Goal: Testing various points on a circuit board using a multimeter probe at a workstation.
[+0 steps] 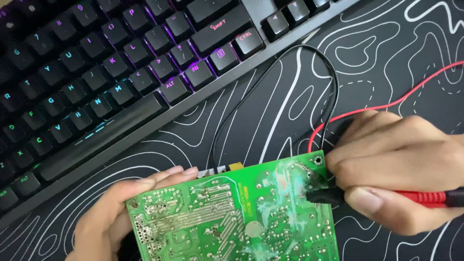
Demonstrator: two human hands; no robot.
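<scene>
We seem to be at a home computer desk: a backlit mechanical keyboard (111, 72) fills the upper left, on a black desk mat (386, 63) patterned with white contour lines.

Ahead of me a black keyboard (121, 72) lies at a slant across the upper left, its keys lit from beneath in purple, blue and green. Under it my desk (386, 63) wears a black mat with winding white contour lines.
</scene>
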